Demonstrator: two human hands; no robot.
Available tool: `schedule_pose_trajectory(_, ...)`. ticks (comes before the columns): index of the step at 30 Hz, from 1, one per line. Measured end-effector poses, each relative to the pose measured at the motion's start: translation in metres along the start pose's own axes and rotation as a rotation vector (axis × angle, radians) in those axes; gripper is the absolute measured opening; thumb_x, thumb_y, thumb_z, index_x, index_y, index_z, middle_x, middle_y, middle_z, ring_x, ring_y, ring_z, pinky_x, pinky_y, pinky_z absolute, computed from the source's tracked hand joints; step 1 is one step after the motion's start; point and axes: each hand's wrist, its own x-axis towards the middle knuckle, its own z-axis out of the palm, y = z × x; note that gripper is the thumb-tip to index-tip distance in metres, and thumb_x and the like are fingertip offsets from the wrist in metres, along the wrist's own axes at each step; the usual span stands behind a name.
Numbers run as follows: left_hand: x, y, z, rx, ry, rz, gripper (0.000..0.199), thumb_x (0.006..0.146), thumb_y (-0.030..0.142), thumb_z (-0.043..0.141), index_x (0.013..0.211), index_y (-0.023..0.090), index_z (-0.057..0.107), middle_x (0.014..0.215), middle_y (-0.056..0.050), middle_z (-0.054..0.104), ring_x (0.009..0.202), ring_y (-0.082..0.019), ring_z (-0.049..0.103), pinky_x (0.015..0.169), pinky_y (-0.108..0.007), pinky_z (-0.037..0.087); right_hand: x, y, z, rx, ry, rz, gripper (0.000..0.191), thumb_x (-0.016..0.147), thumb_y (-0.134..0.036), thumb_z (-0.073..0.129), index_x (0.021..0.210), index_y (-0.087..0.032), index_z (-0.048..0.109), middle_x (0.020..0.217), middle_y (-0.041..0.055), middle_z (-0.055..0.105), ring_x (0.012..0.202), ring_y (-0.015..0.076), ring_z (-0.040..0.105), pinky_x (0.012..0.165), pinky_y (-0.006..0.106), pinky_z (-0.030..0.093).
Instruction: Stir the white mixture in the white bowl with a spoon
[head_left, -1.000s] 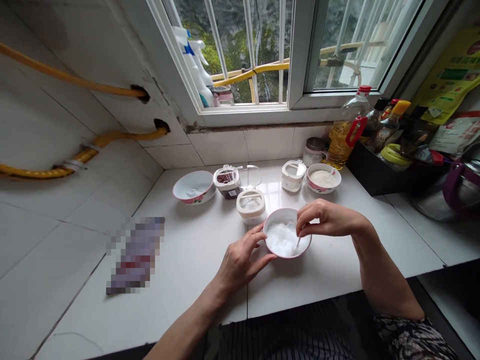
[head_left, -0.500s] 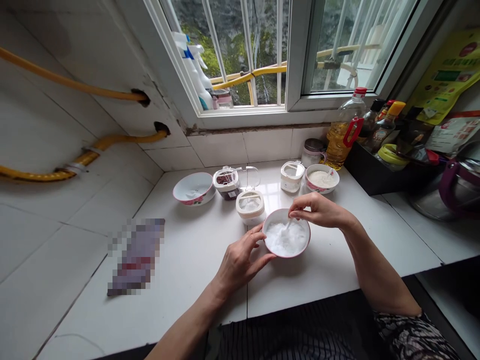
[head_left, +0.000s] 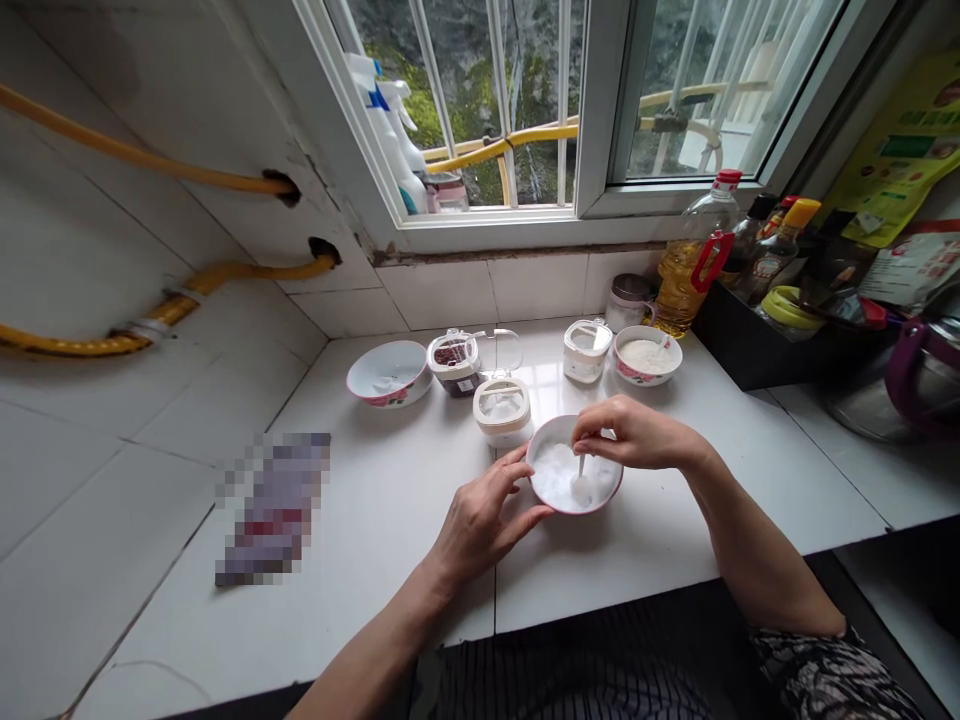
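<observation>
Currently pinching a small white spoon point(head_left: 580, 468) between thumb and fingers of the right hand point(head_left: 630, 432), dipped into white granules point(head_left: 553, 476) in a pink-rimmed bowl point(head_left: 553, 432). Clasping that bowl's left side with the left hand point(head_left: 484, 515), thumb near, fingers far. Keeping it midway along the white counter point(head_left: 600, 565), just right of a clear-lidded canister point(head_left: 502, 412), nearer than a floral bowl point(head_left: 645, 378) of pale grains.

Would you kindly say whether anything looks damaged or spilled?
The hole around the lower yellow pipe has ragged edges, and the strip beneath the window looks browned. No spill is obvious around the held bowl.
</observation>
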Motion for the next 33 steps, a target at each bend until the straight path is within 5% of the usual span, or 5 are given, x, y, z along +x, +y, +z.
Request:
schedule_pose_trajectory(14,0.000,0.000,0.000,0.003,0.001,0.006,0.026,0.094,0.036,0.062,0.110,0.019,0.052,0.118,-0.017,0.069,0.115,-0.029,0.067,0.066,-0.029,0.065,-0.005,0.001,-0.012,0.105,0.125,0.171,0.020,0.090,-0.031,0.060,0.085,-0.014,0.070,0.073,0.0037,0.066,0.067,0.0129,0.055,0.060,0.026,0.043)
schedule_pose_trajectory(20,-0.001,-0.001,0.001,0.016,0.002,0.009,0.026,0.093,0.035,0.062,0.110,0.018,0.052,0.117,-0.018,0.069,0.115,-0.029,0.067,0.067,-0.029,0.064,-0.016,-0.005,-0.030,0.157,-0.002,0.113,0.019,0.087,-0.030,0.066,0.081,-0.014,0.073,0.072,0.0036,0.068,0.067,0.0125,0.058,0.062,0.025,0.045)
schedule_pose_trajectory(25,-0.002,-0.002,0.001,0.043,-0.002,0.011,0.027,0.093,0.036,0.063,0.111,0.018,0.053,0.123,-0.019,0.067,0.113,-0.029,0.068,0.072,-0.033,0.065,-0.012,-0.004,-0.018,0.134,-0.205,0.051,0.015,0.088,-0.022,0.065,0.084,-0.014,0.077,0.076,0.0044,0.070,0.066,0.0117,0.061,0.061,0.024,0.046)
schedule_pose_trajectory(33,-0.001,-0.001,0.001,0.019,0.000,0.008,0.026,0.092,0.035,0.063,0.109,0.018,0.053,0.122,-0.019,0.067,0.113,-0.029,0.068,0.067,-0.030,0.064,-0.005,-0.002,-0.008,0.095,-0.042,-0.010,0.017,0.090,-0.023,0.063,0.081,-0.014,0.074,0.074,0.0049,0.070,0.064,0.0117,0.060,0.059,0.024,0.045)
